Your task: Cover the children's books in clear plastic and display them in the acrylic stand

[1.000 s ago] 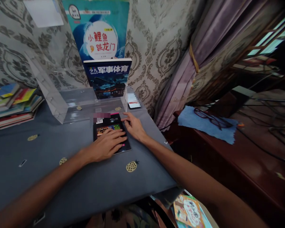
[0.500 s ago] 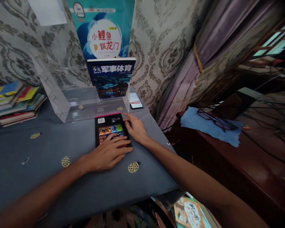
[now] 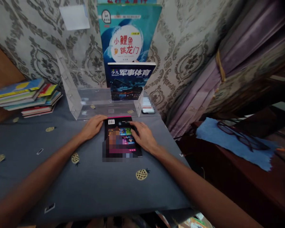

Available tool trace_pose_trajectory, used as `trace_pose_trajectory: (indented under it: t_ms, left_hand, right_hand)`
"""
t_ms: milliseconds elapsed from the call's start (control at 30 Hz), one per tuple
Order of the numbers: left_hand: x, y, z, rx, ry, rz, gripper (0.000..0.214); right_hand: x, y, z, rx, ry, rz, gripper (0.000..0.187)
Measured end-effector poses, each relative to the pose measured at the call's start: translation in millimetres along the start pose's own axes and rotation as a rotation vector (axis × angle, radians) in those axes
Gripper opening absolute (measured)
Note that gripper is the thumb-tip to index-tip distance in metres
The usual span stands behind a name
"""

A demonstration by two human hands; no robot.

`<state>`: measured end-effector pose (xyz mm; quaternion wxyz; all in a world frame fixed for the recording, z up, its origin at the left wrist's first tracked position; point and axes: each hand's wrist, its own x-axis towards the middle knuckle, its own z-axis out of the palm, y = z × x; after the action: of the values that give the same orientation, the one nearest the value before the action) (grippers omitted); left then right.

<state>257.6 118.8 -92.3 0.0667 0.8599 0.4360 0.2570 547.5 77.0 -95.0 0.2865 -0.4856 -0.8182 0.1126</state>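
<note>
A dark book (image 3: pixel 121 124) with a pink edge, a barcode and small colourful pictures lies flat on the cloth-covered table, its lower left part blurred by a mosaic. My left hand (image 3: pixel 93 127) rests at the book's top left corner, fingers stretched forward and palm down. On the right side of the book lies my right hand (image 3: pixel 144 136), with fingers apart and the thumb and fingertips on the cover. Just behind is a clear acrylic stand (image 3: pixel 74 106); a dark blue book (image 3: pixel 130 83) stands upright in it before a taller teal book (image 3: pixel 130 28).
Several stacked books (image 3: pixel 28 95) lie at the back left. A phone (image 3: pixel 148 107), partly pixelated, is beside the stand's right end. To the right, glasses (image 3: pixel 242 134) rest on a blue cloth (image 3: pixel 218 142) on a red-brown surface. A tied purple curtain (image 3: pixel 204 85) hangs near the wall.
My left hand has moved off the book's lower cover to its top left corner, uncovering the pictures. My right hand stays at the right edge. The view has shifted left.
</note>
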Motion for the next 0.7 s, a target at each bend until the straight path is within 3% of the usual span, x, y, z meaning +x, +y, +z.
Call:
trace_pose_trajectory:
  t_ms: [167,367,700]
  left_hand:
    - [-2.7,-11.9,0.1,0.003,-0.013,0.05,0.039]
    - [-13.3,-3.9,-3.8,0.041,-0.024,0.081,0.039]
    - [-55.2,20.5,-14.2,-0.045,-0.06,0.143,0.04]
  right_hand:
    - [-1.5,-2.8,2.0,-0.081,-0.012,-0.035,0.036]
    - [-3.3,-11.0,3.7,-0.187,-0.034,-0.036,0.035]
    - [-3.2,-12.4,5.4,-0.235,-0.019,-0.043,0.036]
